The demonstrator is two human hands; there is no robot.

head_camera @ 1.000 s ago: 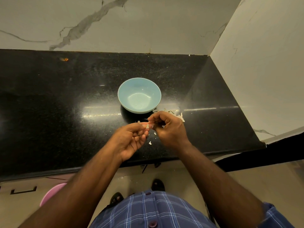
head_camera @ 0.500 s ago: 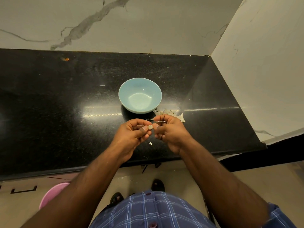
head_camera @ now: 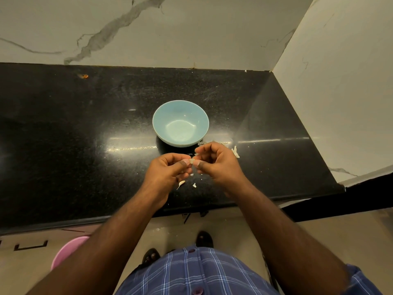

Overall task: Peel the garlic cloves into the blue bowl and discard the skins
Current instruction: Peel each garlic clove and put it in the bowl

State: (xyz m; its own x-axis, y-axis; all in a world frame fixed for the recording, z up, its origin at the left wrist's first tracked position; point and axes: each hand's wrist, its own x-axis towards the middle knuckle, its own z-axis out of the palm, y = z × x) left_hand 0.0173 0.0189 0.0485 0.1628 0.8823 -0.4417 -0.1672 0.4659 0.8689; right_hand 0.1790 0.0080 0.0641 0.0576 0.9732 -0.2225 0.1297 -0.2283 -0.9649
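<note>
A person stands at a kitchen counter with both hands drawn together at the centre of the frame, the left hand [head_camera: 168,169] and the right hand [head_camera: 217,161] each pinching a single garlic clove [head_camera: 192,161] between thumb and fingertips. The clove is held just above the counter and just below the blue bowl [head_camera: 180,123], apparently so that it can be dropped in with a short reach once bare; whether any skin still clings to it is too small to tell. The bowl looks empty, suggesting the work is at an early stage. Pale garlic skins [head_camera: 235,151] lie heaped to the right of the bowl, partly behind the right hand, and loose flakes [head_camera: 181,184] dot the surface beneath the hands, none yet discarded. The counter [head_camera: 63,135] is polished black stone that mirrors a ceiling light. Veined marble walls [head_camera: 148,28] meet in a corner at the upper right. A pink tub [head_camera: 68,250] sits on the floor at lower left, possibly for waste.
</note>
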